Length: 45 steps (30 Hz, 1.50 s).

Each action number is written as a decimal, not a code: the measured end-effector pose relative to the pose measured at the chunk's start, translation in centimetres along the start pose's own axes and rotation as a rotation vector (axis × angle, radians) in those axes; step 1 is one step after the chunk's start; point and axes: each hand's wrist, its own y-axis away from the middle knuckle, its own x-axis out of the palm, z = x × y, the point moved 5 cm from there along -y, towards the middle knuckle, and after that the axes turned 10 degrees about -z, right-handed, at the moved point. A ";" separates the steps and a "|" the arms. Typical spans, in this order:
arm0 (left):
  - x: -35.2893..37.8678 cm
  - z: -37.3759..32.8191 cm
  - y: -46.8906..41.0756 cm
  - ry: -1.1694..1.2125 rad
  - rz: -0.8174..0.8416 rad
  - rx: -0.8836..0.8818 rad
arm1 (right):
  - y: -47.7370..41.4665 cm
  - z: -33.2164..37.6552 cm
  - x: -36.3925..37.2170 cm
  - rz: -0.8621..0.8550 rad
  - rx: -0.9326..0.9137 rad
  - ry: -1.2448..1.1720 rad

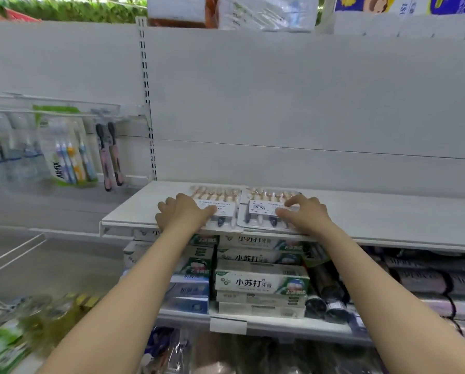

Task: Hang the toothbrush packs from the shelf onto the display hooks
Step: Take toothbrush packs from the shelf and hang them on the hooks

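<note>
Two flat toothbrush packs lie side by side on the white shelf, near its front edge. My left hand rests on the left pack, fingers curled over its left side. My right hand lies on the right pack, thumb and fingers spread across its label. Whether either pack is lifted off the shelf is unclear. Display hooks on the left wall panel carry other toothbrush packs.
Toothpaste boxes are stacked on the shelf below. Dark bagged goods fill the lower right. A bare white back panel rises behind the shelf. Packaged items lie at lower left.
</note>
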 end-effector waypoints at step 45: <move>-7.3 26.5 9.7 1.408 -0.074 -0.453 | 18.8 9.9 4.1 -0.240 0.161 -1.132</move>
